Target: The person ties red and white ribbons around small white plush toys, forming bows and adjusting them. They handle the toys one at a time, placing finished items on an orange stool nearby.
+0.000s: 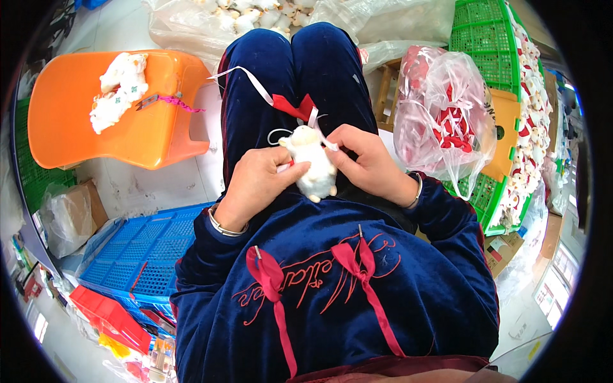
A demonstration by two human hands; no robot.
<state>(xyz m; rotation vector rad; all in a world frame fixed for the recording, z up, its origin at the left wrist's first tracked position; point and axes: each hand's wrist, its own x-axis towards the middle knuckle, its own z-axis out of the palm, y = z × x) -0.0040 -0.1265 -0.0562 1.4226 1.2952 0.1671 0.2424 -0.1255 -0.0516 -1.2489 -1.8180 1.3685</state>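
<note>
1 white plush toy: left hand pinching its side, right hand pinching white ribbon, fingers nearly closed; gentle tension likely serving best.

This is a toy-making workshop, as shown by the green crate of what seem, near the view's distorted edge, to be many white-and-red figures, the plastic bag of white plush pieces, and the snips on the orange stool.

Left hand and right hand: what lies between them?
In the head view, a small white plush toy lies between the left hand and the right hand, along with a white ribbon beside it.
</note>
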